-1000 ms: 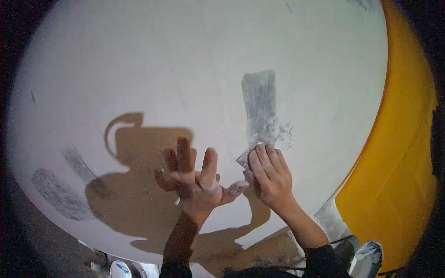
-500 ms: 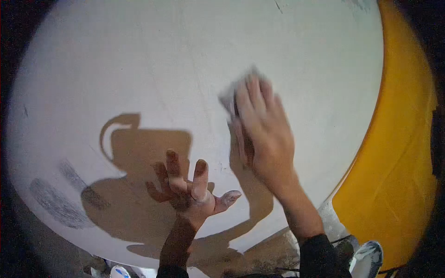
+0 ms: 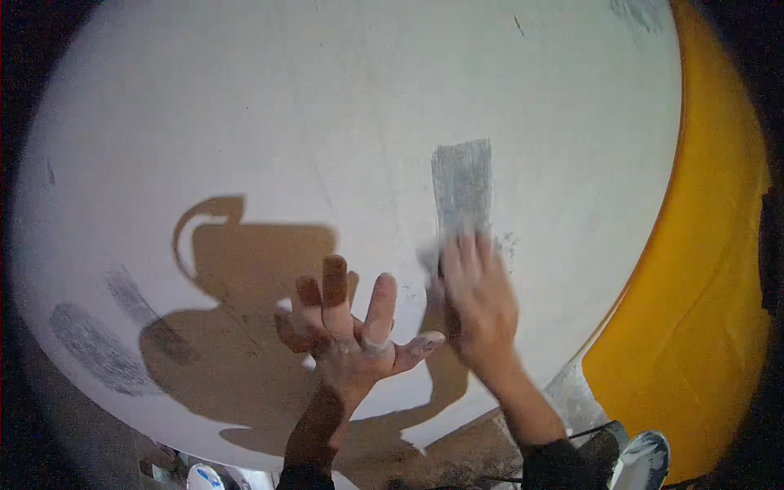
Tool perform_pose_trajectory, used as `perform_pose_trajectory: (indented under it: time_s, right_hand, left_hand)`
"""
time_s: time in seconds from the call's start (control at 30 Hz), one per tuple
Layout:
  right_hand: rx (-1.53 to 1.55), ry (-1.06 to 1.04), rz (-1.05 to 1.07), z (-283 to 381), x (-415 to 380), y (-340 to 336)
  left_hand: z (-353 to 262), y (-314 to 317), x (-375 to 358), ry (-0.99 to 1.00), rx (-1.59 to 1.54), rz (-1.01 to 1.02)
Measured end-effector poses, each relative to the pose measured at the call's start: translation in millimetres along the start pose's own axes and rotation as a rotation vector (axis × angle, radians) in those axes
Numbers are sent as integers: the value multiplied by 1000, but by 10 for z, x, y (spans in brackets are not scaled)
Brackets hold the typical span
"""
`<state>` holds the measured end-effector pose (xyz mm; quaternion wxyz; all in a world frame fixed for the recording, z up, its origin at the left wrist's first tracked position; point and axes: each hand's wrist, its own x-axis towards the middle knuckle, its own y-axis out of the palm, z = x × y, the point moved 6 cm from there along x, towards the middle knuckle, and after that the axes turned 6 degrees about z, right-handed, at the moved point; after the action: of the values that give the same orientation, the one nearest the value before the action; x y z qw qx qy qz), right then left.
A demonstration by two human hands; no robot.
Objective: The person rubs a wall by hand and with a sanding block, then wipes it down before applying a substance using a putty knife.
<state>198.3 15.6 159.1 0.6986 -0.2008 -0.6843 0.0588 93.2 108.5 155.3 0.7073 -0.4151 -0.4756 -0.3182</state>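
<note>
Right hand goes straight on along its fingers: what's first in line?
The grey rectangular patch on the white curved surface, just ahead of the right hand; depth is unclear, so it might pass over without touching.

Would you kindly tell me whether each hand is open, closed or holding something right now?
Left hand: open, spread wide, nothing visible in it.
Right hand: holding a flat tool, too blurred to identify.

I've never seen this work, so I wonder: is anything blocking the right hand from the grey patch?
Nothing visible does. In this view, the right hand overlaps the lower end of the grey patch, with a blurred thing showing at its edge. The left hand is open, off to the left.
</note>
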Motion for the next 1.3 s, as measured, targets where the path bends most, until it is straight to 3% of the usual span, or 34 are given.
perform_pose_trajectory:
  time_s: [0.03,0.13,0.23,0.33,0.43,0.47,0.53,0.6,0.67,0.77,0.87,0.93,1.0,1.07,1.1,1.2,1.3]
  right_hand:
    - [29,24,31,-29,-303,147]
    - [22,-21,21,-14,-140,109]
    - [-31,-73,-158,-92,770,-197]
    - [2,-42,-127,-187,558,-189]
    - [64,89,61,-125,-599,269]
    - [67,75,77,-84,-554,341]
    - [6,5,19,-45,-419,361]
    - [24,3,-37,-61,366,57]
    - [-16,-130,-241,-51,992,-168]
    - [32,-19,-75,-170,440,21]
    - [11,88,14,-102,-620,346]
    - [77,79,38,-107,-253,246]
    - [27,-47,-132,-103,398,-11]
    - [24,-29,-151,-71,598,-27]
    - [8,-12,-174,-65,624,-46]
    - [44,89,64,85,-329,302]
    - [7,15,-85,28,-267,300]
  left_hand:
    - [-30,-15,37,4,35,18]
    - [-45,-13,159,-2,45,149]
    - [-36,3,206,12,182,214]
    - [-176,41,221,7,317,180]
    - [-128,74,213,-19,279,159]
    - [-30,84,190,-41,280,164]
    - [7,55,161,-22,288,113]
    - [13,53,167,-17,277,102]
    - [-10,60,164,-11,266,109]
    - [-42,69,252,-19,309,138]
    - [-59,52,250,-30,291,129]
    - [-51,60,224,-16,304,100]
    - [-24,72,186,-11,304,89]
    - [2,64,171,2,315,78]
    - [1,57,179,-15,311,85]
    - [39,59,179,-21,292,72]
    - [10,48,181,-20,273,93]
